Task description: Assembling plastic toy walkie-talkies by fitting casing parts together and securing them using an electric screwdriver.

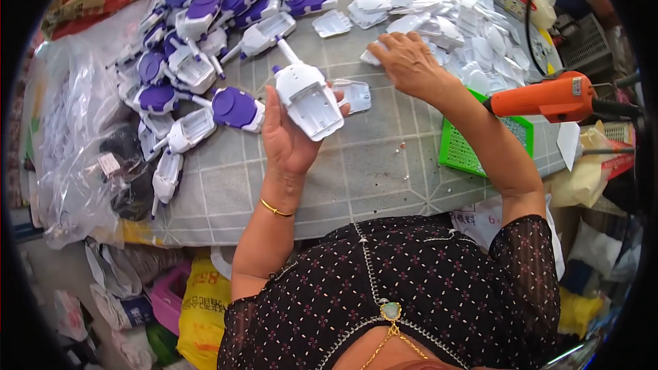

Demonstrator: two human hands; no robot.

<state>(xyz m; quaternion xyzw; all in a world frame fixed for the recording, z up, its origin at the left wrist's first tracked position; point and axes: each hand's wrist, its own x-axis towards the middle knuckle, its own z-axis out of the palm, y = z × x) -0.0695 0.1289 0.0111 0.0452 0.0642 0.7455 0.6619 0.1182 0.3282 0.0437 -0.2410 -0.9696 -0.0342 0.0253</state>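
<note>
My left hand [286,138] holds a white plastic toy shell [308,98] with a thin stem, its hollow inside facing up, above the grey table [370,171]. My right hand [406,62] reaches forward and rests on the near edge of a heap of small white plastic cover pieces [452,24]; its fingers are bent over one piece. A single white cover piece [355,94] lies on the table just right of the held shell.
A pile of white and purple toy shells [205,34] covers the table's far left. An orange power screwdriver [552,99] hangs at the right above a green mesh tray [466,154]. Clear plastic bags [75,137] lie at the left edge; more bags sit on the floor.
</note>
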